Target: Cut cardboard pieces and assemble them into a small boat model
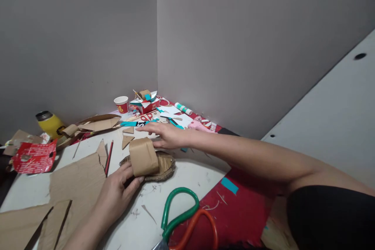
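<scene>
A cardboard slipper [166, 166] lies on the white part of the tabletop. It has an oval sole with a rough corrugated edge and a broad brown strap [143, 157] arched over it. My left hand [120, 185] grips its left end, with the fingers partly hidden under the strap and the thumb at the sole's near edge. Just beyond the strap is my right hand [166, 134], palm down and fingers apart, holding nothing that I can see. Small cut cardboard pieces [127, 141] lie by its fingertips.
Large scissors [180, 215] with green and orange handles lie in front. Cardboard sheets [79, 179] and a pencil [109, 158] are at left, near a yellow bottle [49, 124] and a red wrapper [35, 157]. A paper cup [121, 104] and a glue stick [183, 108] stand farther back among scraps.
</scene>
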Available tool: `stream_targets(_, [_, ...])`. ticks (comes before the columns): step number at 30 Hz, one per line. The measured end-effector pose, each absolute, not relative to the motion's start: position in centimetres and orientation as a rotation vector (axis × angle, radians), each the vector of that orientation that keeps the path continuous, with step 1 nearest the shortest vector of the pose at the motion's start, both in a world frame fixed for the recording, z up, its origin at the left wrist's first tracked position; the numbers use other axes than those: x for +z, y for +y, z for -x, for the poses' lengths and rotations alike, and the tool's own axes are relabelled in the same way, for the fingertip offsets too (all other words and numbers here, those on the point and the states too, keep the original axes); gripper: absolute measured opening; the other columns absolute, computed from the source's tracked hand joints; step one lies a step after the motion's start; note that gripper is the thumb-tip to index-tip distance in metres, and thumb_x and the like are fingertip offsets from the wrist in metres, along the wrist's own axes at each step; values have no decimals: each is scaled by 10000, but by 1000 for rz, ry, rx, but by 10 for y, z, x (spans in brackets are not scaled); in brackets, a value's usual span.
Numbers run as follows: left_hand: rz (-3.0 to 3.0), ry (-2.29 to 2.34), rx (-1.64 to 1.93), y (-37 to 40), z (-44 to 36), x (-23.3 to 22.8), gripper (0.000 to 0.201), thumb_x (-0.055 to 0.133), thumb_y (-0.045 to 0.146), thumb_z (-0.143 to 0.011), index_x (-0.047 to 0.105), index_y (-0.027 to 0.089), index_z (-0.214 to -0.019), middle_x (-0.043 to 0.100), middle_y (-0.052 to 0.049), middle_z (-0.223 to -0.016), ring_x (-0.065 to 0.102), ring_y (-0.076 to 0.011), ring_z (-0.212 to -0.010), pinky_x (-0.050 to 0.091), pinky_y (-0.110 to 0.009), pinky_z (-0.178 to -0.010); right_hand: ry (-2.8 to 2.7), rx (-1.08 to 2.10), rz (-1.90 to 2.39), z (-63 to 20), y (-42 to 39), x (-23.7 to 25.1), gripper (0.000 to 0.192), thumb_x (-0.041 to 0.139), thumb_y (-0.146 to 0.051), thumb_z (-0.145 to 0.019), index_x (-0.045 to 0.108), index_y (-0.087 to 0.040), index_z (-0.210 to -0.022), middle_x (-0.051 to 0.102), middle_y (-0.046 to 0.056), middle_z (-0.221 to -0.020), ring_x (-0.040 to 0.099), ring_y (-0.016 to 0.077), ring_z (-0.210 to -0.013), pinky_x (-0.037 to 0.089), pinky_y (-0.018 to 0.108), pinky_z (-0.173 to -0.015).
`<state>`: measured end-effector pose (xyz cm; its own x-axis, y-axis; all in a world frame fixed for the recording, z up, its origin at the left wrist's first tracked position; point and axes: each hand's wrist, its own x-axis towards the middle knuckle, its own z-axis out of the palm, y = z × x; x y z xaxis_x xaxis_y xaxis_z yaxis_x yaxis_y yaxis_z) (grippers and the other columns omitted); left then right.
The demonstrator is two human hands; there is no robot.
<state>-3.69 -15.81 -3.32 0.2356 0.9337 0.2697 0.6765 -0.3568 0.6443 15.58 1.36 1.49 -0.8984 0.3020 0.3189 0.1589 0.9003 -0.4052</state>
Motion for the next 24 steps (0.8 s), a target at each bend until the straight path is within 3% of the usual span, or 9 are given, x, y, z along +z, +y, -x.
stream_targets(4, [-2113,1507,845,-160,36,-30,262,476,272,-950,655,282,-1141,626,-54,-1262,579,-204,-1156,452,-341,-969,-2685,419,137,-144,17,6,292,599,-91,-819,673,-134,-1098,695,119,-1018,626,202,-950,489,336,-856])
stream_targets(7, [-2047,1557,858,-162,33,-28,240,528,258,-913,630,245,-1130,664,-67,-1160,606,-220,-1090,471,-357,-929,-2617,433,161,-143,14,4,247,563,-62,-814,697,-107,-1016,713,113,-916,640,189,-852,494,318,-791])
stream_targets(12, [-2015,1599,913,-166,30,-27,243,607,199,-820,616,221,-1062,669,-59,-1008,631,-229,-955,493,-363,-825,-2406,914,381,-153,1,8,110,608,-184,-808,712,-158,-785,681,51,-818,616,152,-743,479,266,-685])
stream_targets(14, [-2038,1600,909,-168,30,-27,198,608,181,-805,608,223,-999,653,-51,-997,620,-220,-931,484,-354,-803,-2344,1081,460,-157,-5,8,160,648,-292,-795,694,-165,-709,659,39,-808,598,146,-732,479,256,-664])
stream_targets(19, [-2084,1669,818,-168,30,-31,104,563,171,-839,558,220,-931,610,-31,-969,600,-198,-886,467,-330,-766,-2211,1367,608,-162,-15,-2,335,674,-503,-757,701,-176,-823,669,22,-768,618,168,-731,509,307,-726])
stream_targets(24, [-2197,1708,708,-168,29,-35,83,486,174,-895,545,219,-858,595,-25,-948,615,-180,-832,455,-298,-704,-2079,1410,707,-163,-18,-14,397,772,-472,-656,669,-186,-911,680,43,-878,611,197,-801,502,302,-718])
